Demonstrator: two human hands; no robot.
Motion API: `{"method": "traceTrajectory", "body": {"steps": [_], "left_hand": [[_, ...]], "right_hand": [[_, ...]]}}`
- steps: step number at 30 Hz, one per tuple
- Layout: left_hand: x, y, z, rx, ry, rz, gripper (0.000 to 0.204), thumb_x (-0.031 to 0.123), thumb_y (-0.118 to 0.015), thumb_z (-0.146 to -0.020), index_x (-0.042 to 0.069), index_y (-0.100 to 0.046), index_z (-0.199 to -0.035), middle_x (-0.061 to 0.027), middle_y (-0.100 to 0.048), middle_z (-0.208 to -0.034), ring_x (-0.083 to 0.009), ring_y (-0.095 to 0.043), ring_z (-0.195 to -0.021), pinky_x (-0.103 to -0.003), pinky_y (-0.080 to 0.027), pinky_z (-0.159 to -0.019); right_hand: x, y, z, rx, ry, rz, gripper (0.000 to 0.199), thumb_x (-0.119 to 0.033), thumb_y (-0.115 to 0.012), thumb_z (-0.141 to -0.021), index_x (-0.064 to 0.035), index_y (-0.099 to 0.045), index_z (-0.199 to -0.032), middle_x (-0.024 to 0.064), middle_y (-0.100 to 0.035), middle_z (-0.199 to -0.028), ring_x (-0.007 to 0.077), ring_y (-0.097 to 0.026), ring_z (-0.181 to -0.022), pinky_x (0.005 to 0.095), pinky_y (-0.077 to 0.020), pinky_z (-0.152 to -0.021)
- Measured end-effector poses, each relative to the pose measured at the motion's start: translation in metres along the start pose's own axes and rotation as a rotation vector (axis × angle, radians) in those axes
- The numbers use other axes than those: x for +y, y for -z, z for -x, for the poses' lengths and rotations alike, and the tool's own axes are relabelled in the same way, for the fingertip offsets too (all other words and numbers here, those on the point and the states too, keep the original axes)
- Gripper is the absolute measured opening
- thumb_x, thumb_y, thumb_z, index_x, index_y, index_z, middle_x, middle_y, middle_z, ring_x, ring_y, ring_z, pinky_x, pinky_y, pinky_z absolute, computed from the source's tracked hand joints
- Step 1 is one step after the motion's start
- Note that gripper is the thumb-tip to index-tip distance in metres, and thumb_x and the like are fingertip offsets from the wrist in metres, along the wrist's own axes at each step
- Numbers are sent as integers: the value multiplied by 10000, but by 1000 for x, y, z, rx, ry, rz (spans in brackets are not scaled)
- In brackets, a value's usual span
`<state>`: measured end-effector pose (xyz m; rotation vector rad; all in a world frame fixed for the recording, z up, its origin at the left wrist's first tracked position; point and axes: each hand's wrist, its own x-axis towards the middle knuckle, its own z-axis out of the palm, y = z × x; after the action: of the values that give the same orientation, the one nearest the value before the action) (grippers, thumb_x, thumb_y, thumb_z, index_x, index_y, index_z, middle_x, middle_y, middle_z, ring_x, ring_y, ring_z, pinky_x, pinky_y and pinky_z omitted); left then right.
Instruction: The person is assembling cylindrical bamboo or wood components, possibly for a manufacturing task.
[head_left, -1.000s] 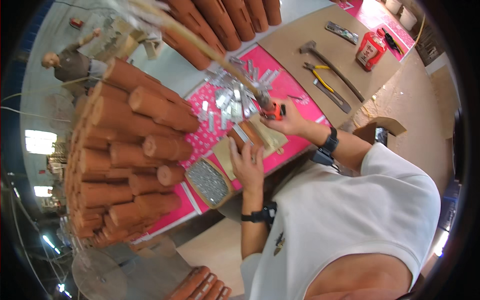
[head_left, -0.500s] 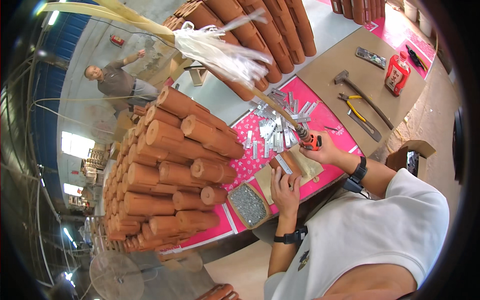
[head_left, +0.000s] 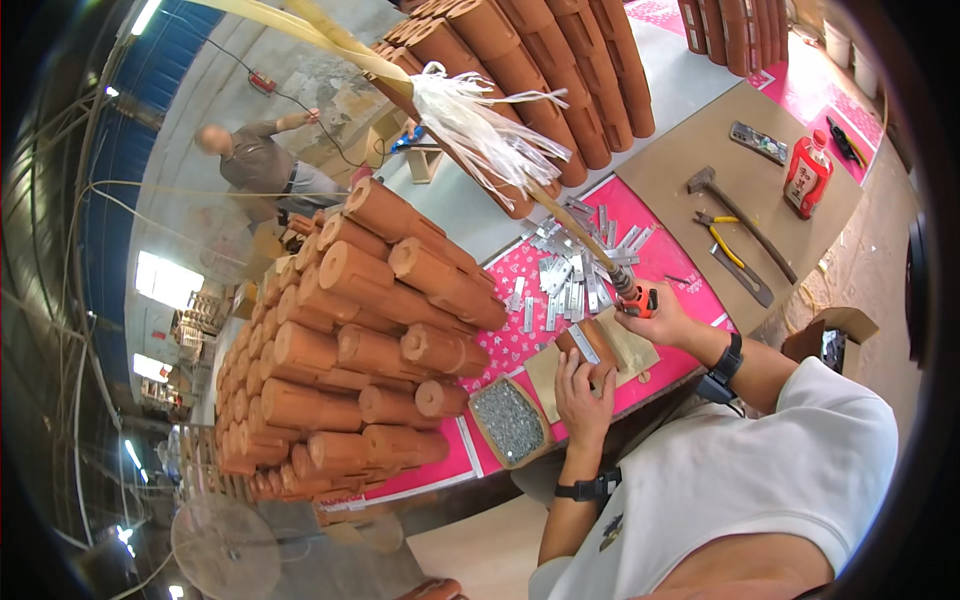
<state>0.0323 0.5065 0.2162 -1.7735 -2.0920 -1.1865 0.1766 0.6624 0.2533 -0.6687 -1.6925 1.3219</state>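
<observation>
Compared with earlier, both hands sit lower-right in view. Left hand (head_left: 583, 392) fingers grip the brown cylindrical clay piece (head_left: 592, 347) on the pink desk (head_left: 680, 262); right hand (head_left: 668, 318) fingers close around the orange-tipped tool (head_left: 634, 296).

Single view, head-mounted fisheye, left of a pair. It looks steeply down and forward from above the person's shoulders, the white shirt (head_left: 740, 480) filling the lower right. Both forearms enter from the lower edge and meet over the desk (head_left: 690, 180) near frame centre, at close range. The horizon tilts strongly; straight edges bow toward the dark circular rim. Stacked brown tubes (head_left: 340, 370) occupy the left middle ground, the workshop floor beyond. No second view overlaps.
</observation>
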Motion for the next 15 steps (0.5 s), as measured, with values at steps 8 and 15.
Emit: {"method": "traceTrajectory", "body": {"steps": [8, 15], "left_hand": [[-3, -2, 2, 39, -6, 26, 421, 204, -859, -778, 54, -578, -1055, -189, -594, -1343, -415, -534, -1282, -497, -449, -1048], [-4, -2, 3, 47, -12, 49, 429, 183, -860, -773, 55, -574, -1067, -191, -597, -1343, -414, -540, -1276, -496, -450, -1045]], "right_hand": [[-6, 0, -2, -13, 0, 20, 150, -105, -752, -819, -54, -614, -850, -9, -547, -705, 72, -488, -662, 279, -428, -609], [-6, 0, -2, -10, 3, 10, 149, -104, -751, -817, -48, -619, -856, -6, -554, -719, 74, -495, -671, 278, -437, -626]]}}
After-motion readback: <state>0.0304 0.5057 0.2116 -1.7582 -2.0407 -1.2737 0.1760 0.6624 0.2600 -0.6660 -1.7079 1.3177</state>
